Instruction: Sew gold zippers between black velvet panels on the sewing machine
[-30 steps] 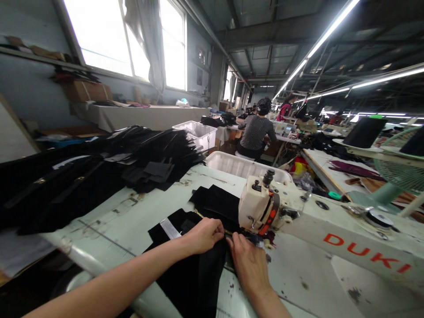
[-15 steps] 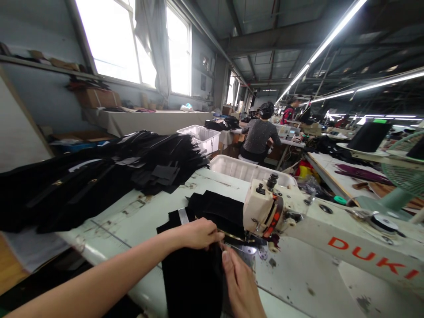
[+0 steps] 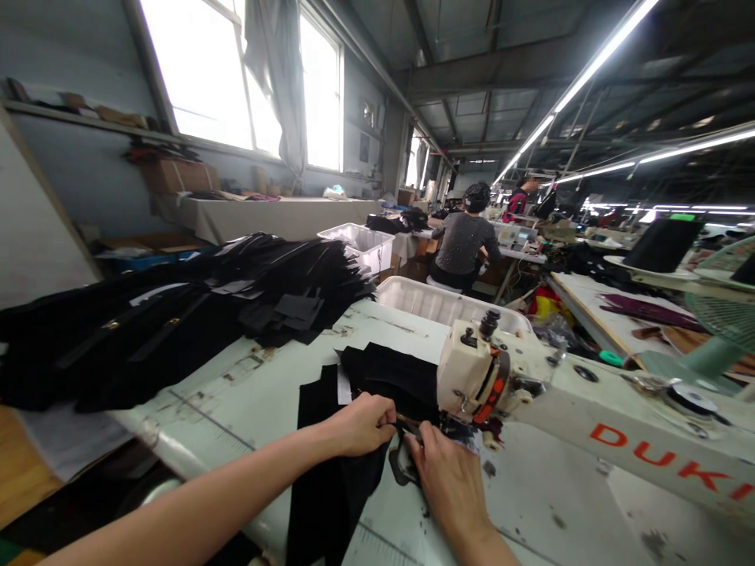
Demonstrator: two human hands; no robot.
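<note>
A black fabric piece (image 3: 322,487) lies over the front of the sewing machine table and hangs towards me, with a pale strip (image 3: 344,385) near its upper part. My left hand (image 3: 362,424) is closed on the fabric, fingers curled in a pinch. Close to its right, my right hand (image 3: 445,464) has its fingertips closed at the fabric's edge. A small grey, dark-edged curved thing (image 3: 402,464) shows beside the right thumb; its kind is unclear. More black fabric (image 3: 395,377) reaches to the sewing machine head (image 3: 469,369), whose needle area is partly hidden.
A large heap of black pieces (image 3: 177,306) covers the table's left. White plastic bins (image 3: 454,299) stand behind the table. The machine arm (image 3: 637,440) extends right, near a green fan (image 3: 723,314) and a black thread cone (image 3: 664,244). A co-worker (image 3: 465,236) sits ahead.
My right hand has moved up and right, with its fingers now curled. The fabric's near part has shifted and narrowed, baring the table below my right hand. My left hand has stayed nearly in place.
</note>
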